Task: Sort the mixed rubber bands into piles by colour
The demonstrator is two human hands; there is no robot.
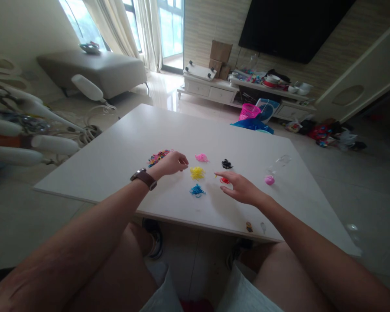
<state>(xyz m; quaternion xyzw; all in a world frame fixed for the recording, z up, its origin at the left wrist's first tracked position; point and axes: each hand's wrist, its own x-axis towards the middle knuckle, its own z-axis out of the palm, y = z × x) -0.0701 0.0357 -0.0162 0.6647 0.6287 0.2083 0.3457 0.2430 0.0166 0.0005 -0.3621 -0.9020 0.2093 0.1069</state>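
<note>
Small elastic bands lie in separate heaps on the white table point(169, 123). My left hand point(173, 163), with a watch point(144, 177) on its wrist, is over the right edge of the mixed-colour heap point(156, 159). Its fingers curl inward; anything between the fingertips is too small to make out. The yellow heap point(197, 173) is just right of it, between the pink heap point(201, 158) and the blue heap point(197, 190). My right hand point(242, 187) has index finger and thumb apart, partly covering the red heap point(225, 180). A tiny yellow bit shows at its index fingertip. The black heap point(226, 164) lies beyond.
A clear container point(281, 164) lies tipped on the table's right side near a pink round object point(269, 180). Two small items, one a brown-yellow figure point(248, 226), lie at the near edge. A pink basket point(248, 111) stands beyond the far edge.
</note>
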